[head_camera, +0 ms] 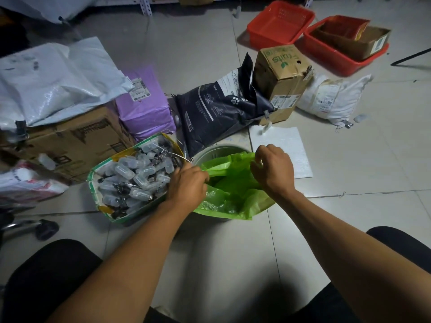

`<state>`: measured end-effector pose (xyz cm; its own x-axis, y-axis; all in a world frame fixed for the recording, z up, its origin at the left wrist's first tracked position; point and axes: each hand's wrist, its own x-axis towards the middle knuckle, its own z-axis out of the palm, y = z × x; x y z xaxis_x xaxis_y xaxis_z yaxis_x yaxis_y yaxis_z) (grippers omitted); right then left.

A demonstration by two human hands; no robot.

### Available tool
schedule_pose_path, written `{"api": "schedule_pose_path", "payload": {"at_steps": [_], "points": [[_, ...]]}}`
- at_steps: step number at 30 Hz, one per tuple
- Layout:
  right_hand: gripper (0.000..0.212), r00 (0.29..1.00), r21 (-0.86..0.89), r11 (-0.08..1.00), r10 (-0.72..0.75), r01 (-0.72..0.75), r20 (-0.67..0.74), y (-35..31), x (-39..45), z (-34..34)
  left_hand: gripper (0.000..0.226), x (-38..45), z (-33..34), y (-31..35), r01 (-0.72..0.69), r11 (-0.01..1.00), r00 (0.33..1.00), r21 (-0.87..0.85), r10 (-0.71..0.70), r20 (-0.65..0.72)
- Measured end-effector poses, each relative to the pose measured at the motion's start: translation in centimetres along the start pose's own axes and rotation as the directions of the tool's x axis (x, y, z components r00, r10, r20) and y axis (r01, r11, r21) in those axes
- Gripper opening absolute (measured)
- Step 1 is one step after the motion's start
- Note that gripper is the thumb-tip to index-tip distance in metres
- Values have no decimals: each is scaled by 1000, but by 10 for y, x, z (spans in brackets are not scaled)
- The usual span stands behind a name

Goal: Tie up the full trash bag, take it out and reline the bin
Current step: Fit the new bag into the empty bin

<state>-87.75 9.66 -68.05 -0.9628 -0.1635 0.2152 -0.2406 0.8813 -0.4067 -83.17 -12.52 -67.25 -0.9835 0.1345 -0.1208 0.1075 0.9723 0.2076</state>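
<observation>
A bright green trash bag (233, 190) lies across the mouth of a round grey bin (215, 152) on the tiled floor in front of me. The bin's far rim shows behind the bag; the rest of the bin is hidden. My left hand (187, 185) pinches the bag's left edge. My right hand (272, 170) grips the bag's upper right edge with curled fingers. The bag's opening sags between the two hands, and clear crumpled plastic shows at its near left side.
A woven sack (130, 176) full of small clear plastic cases stands just left of the bin. Parcels, cardboard boxes (279, 82), a dark pouch (217, 108) and red baskets (279, 22) crowd the floor behind. A white sheet (284, 150) lies right of the bin. My knees frame the bottom.
</observation>
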Motion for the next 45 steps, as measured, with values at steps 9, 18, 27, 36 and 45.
{"api": "schedule_pose_path", "payload": {"at_steps": [9, 18, 27, 36, 45], "points": [[64, 916, -36, 995, -68, 89, 396, 0, 2, 17, 82, 3, 8, -9, 256, 966, 944, 21, -255, 211], [87, 859, -76, 994, -34, 84, 510, -1, 31, 28, 74, 20, 20, -24, 326, 935, 932, -139, -293, 214], [80, 832, -156, 988, 103, -20, 545, 0, 49, 50, 50, 28, 31, -38, 397, 876, 916, -275, -359, 180], [40, 812, -125, 971, 240, -205, 532, 8, 49, 40, 48, 26, 36, -28, 474, 712, 867, -517, -481, 133], [21, 790, -186, 942, 336, -280, 513, 25, 36, 27, 16, 24, 34, -32, 522, 571, 794, -634, -597, 116]]}}
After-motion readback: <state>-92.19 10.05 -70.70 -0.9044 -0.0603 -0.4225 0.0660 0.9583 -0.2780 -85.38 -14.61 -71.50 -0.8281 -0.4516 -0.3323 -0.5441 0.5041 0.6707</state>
